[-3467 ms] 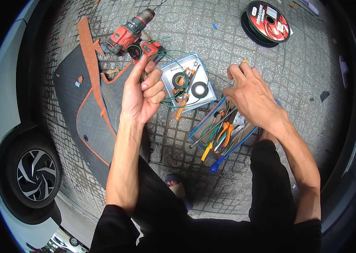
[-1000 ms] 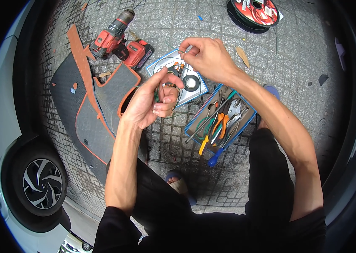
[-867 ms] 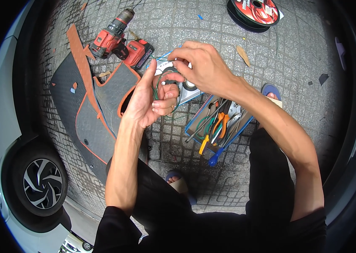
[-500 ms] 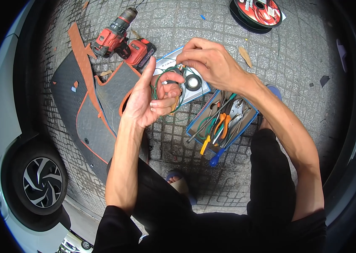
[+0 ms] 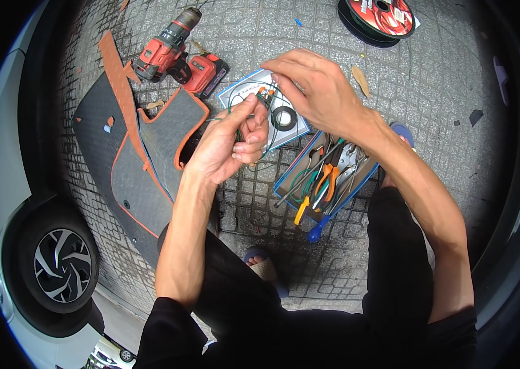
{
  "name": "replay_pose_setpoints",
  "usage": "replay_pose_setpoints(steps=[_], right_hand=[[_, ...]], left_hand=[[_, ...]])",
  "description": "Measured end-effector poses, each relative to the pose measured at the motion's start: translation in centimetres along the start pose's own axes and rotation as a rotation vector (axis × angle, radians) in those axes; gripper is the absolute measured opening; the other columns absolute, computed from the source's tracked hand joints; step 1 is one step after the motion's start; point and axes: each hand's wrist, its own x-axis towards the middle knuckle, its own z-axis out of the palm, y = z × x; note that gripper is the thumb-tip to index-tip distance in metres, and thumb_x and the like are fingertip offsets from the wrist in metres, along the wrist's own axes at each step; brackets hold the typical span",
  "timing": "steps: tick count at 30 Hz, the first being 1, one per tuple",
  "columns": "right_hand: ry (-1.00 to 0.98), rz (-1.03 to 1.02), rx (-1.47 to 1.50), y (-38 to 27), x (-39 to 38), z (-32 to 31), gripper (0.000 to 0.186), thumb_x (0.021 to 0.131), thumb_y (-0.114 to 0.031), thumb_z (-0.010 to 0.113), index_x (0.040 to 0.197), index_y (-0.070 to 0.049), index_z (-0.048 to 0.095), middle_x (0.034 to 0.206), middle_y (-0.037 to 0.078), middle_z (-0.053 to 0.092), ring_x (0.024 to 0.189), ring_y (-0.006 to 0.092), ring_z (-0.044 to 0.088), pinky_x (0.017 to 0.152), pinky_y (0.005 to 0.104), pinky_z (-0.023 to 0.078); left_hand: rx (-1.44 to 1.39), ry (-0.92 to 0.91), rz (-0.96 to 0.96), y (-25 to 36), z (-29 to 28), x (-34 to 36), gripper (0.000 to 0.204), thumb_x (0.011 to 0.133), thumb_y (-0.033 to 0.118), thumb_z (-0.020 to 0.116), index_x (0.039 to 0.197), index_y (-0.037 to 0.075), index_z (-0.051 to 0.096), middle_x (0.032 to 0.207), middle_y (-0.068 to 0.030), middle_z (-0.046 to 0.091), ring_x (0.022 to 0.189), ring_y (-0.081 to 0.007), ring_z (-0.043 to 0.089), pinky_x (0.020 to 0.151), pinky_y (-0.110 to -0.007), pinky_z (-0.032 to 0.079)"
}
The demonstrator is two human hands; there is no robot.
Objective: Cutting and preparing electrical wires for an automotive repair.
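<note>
My left hand (image 5: pixel 232 140) is closed, its thumb and curled fingers pinching a loose coil of thin green wire (image 5: pixel 231 106). Loops of the wire spread around the fingers. Just right of it, my right hand (image 5: pixel 318 92) is raised with thumb and fingers apart, and I see nothing between them. Below both hands lies a white box lid (image 5: pixel 235 93) with blue edges. On it rest a roll of black tape (image 5: pixel 284 119) and small orange-tipped pieces (image 5: pixel 264 91), partly hidden by the left hand.
An open box of tools (image 5: pixel 324 178) holds pliers and screwdrivers. A red cordless drill (image 5: pixel 171 55) lies beside dark floor mats (image 5: pixel 118 160) with orange trim. A wire spool (image 5: pixel 377 18) is at the far right. Cars flank both sides; a wheel (image 5: pixel 62 265) shows left.
My left hand has closed its thumb and fingers on the green wire. My right hand has parted its pinched fingers and drawn slightly away from the left.
</note>
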Motion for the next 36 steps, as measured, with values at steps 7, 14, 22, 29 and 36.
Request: replay_pose_setpoints(steps=[7,14,22,29,36], right_hand=[[-0.186,0.102,0.168,-2.5,2.0,-1.7,0.024,0.087,-0.018,0.069,0.101,0.002,0.072,0.093,0.018,0.068,0.084,0.0336,0.068,0.076,0.0405,0.054],[-0.431,0.177,0.269,-3.5,2.9,-0.2,0.022,0.082,-0.019,0.070,0.084,0.003,0.070,0.075,0.013,0.063,0.072,0.0278,0.063,0.070,0.0384,0.050],[-0.189,-0.102,0.020,-3.2,3.4,1.2,0.014,0.070,-0.010,0.064,0.069,0.004,0.061,0.070,0.020,0.063,0.073,0.0353,0.067,0.066,0.0458,0.053],[-0.129,0.404,0.196,-2.3,6.1,-0.8,0.021,0.087,-0.015,0.061,0.083,0.004,0.065,0.083,0.018,0.068,0.072,0.0250,0.068,0.067,0.0368,0.053],[-0.031,0.810,0.853,-1.9,7.6,-1.7,0.018,0.096,-0.011,0.053,0.086,0.003,0.058,0.069,0.010,0.063,0.056,0.0153,0.062,0.053,0.0289,0.052]], left_hand=[[0.185,0.045,-0.086,-0.8,1.1,0.1,0.030,0.108,0.030,0.048,0.088,0.008,0.052,0.066,0.0037,0.040,0.052,-0.0032,0.030,0.043,-0.020,0.022],[0.268,0.031,-0.133,-1.3,0.6,0.3,0.015,0.103,0.014,0.049,0.089,0.008,0.049,0.064,0.0031,0.041,0.052,-0.0051,0.036,0.044,-0.020,0.026],[0.146,0.063,-0.094,-1.0,0.9,-0.1,0.025,0.102,0.014,0.053,0.078,0.010,0.047,0.063,0.0047,0.039,0.051,-0.0042,0.033,0.044,-0.021,0.024],[0.089,-0.051,-0.122,-0.4,1.5,-0.3,0.033,0.107,0.027,0.049,0.079,0.011,0.047,0.058,0.0068,0.035,0.047,-0.0020,0.026,0.039,-0.020,0.018],[0.111,-0.096,-0.143,-0.3,1.5,-0.6,0.038,0.109,0.031,0.045,0.076,0.012,0.043,0.055,0.0077,0.031,0.043,-0.0017,0.022,0.036,-0.020,0.016]])
